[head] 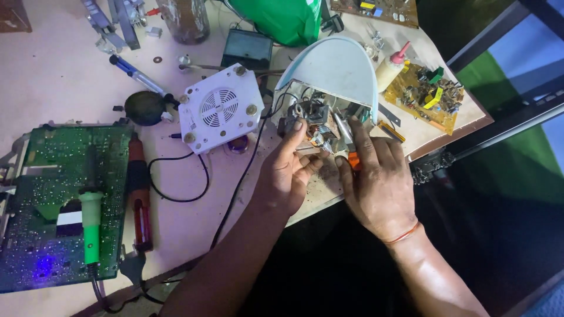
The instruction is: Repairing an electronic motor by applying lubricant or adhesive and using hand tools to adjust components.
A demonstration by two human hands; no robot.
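While the motor is gripped by the left hand, pale blue domed shell opened, copper windings exposed, orange-handled pliers clasped by the right hand, dusty bench.

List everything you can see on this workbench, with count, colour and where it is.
Opened appliance shell: one, pale blue, centre top, wiring exposed.
White fan cover: one, white, left of the shell.
Green circuit board: one, green, far left.
Soldering iron: one, green handle, lying on the green board.
Red-handled tool: one, red, beside the green board.
Yellow circuit board: one, yellow, right edge of the bench.
Squeeze bottle: one, cream with pink tip, right of the shell.
Green bag: one, top centre.
Left hand: on the shell's inner parts.
Right hand: holding an orange-handled tool.
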